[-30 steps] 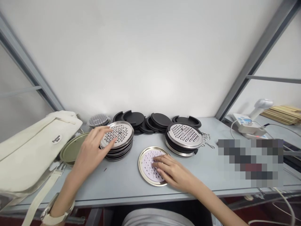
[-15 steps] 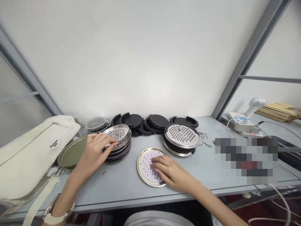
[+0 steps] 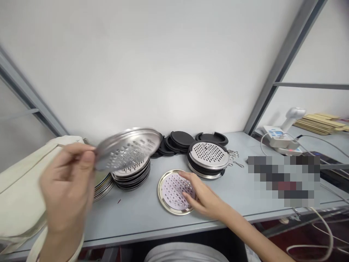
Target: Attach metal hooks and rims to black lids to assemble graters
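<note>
Raised toward the camera, my left hand (image 3: 65, 185) pinches the rim of a round metal grater disc (image 3: 128, 147) between thumb and fingers; both are somewhat blurred. Under the tilted disc stands a stack of similar metal discs (image 3: 132, 182). My right hand (image 3: 203, 198) lies over the right edge of a lilac perforated disc (image 3: 173, 191), thumb and fingers apart. That disc rests inside a gold-rimmed round plate (image 3: 160, 198) on the table. Behind it, another silver grater disc (image 3: 209, 153) tops a pile with black holders.
Black round holders (image 3: 182, 138) lie along the wall. Small metal clasps (image 3: 234, 156) are scattered right of the pile. A cream bag (image 3: 19, 193) and a stack of round plates (image 3: 103, 191) occupy the left. A white device (image 3: 275, 136) with cables stands at right.
My left hand has lifted a grater disc off the stack, up and toward the camera. My right hand's fingers have shifted right and spread over the lilac disc's edge.
</note>
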Tool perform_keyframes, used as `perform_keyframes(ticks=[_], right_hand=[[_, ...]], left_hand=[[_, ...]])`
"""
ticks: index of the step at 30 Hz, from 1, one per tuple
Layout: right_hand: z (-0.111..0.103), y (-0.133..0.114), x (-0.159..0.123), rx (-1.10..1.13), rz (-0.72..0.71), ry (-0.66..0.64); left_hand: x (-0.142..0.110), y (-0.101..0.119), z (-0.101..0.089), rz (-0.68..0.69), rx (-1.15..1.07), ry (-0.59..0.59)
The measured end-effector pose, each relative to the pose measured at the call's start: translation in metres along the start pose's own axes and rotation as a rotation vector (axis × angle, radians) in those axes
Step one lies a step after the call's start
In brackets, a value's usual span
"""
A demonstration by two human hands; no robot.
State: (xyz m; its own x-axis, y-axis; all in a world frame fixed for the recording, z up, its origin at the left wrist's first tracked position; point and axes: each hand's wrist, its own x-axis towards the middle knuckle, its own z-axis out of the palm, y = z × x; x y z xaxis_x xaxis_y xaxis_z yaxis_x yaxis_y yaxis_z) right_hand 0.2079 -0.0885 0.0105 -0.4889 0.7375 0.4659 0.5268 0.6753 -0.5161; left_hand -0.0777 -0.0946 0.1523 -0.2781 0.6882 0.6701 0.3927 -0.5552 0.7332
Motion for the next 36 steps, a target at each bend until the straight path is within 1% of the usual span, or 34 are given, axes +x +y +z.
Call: perform_keyframes(ticks=[2, 4, 6, 9, 10, 12, 14, 17, 20, 23, 26, 29, 32, 34, 36], right_hand=[[0.0, 0.005, -0.004, 0.069, 0.015, 0.072], [0.001, 0.01, -0.008, 0.13, 0.029, 0.124], [0.001, 0.011, -0.009, 0.181, 0.11, 0.154], [-0.001, 0.009, -0.007, 0.209, 0.276, 0.215], [-0.002, 0.007, -0.005, 0.206, 0.319, 0.236], [-0.003, 0.005, -0.002, 0.192, 0.389, 0.247], [-0.003, 0.004, 0.001, 0.172, 0.447, 0.203], [-0.001, 0.004, 0.003, 0.119, 0.483, 0.12], [0.002, 0.005, 0.003, 0.056, 0.506, 0.115], [0.003, 0.007, 0.004, 0.018, 0.497, 0.124], [0.005, 0.009, 0.004, -0.04, 0.448, 0.135], [0.008, 0.01, 0.003, -0.179, 0.394, 0.167], [0.01, 0.01, 0.003, -0.3, 0.377, 0.172], [0.01, 0.011, 0.003, -0.313, 0.376, 0.151], [0.01, 0.012, 0.002, -0.275, 0.36, 0.131]], left_hand=[[-0.015, -0.005, 0.016, -0.17, -0.161, -0.075], [-0.032, -0.017, 0.035, -0.368, -0.29, -0.224], [-0.05, -0.032, 0.054, -0.591, -0.414, -0.327], [-0.076, -0.05, 0.073, -0.85, -0.614, -0.312], [-0.083, -0.054, 0.077, -0.909, -0.654, -0.292], [-0.093, -0.059, 0.079, -0.964, -0.683, -0.295], [-0.098, -0.063, 0.08, -0.963, -0.65, -0.274], [-0.102, -0.07, 0.08, -0.919, -0.557, -0.22], [-0.104, -0.078, 0.08, -0.877, -0.473, -0.211], [-0.105, -0.085, 0.08, -0.817, -0.391, -0.244], [-0.108, -0.092, 0.078, -0.75, -0.312, -0.316], [-0.113, -0.099, 0.079, -0.707, -0.321, -0.384], [-0.119, -0.105, 0.082, -0.625, -0.323, -0.421], [-0.121, -0.106, 0.083, -0.585, -0.322, -0.435], [-0.12, -0.106, 0.084, -0.575, -0.332, -0.432]])
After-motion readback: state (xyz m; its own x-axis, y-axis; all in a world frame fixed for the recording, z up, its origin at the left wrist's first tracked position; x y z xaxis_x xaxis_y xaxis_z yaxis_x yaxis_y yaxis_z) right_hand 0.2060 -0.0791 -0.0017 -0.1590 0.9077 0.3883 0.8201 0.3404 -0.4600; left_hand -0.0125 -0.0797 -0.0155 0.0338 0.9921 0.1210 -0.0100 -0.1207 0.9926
